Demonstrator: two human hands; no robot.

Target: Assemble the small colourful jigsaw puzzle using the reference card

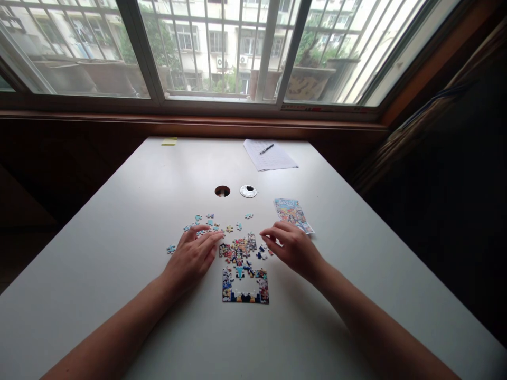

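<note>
A small jigsaw lies on the white table [119,253]. Its joined lower part [245,286] sits nearest me, with gaps in its middle. A second joined cluster [238,248] lies just beyond it. My left hand [194,254] rests flat on the table left of that cluster, fingers stretched out toward loose blue pieces [204,224]. My right hand [291,244] hovers right of the cluster, fingers curved and apart, fingertips close to some dark loose pieces [261,252]. Neither hand visibly holds a piece.
A colourful picture card [293,214] lies right of the pieces. Farther back are a cable hole [222,191], its silver cap [248,191], a sheet of paper [269,155] with a pen [266,149], and a yellow note [169,141]. A barred window runs behind the table.
</note>
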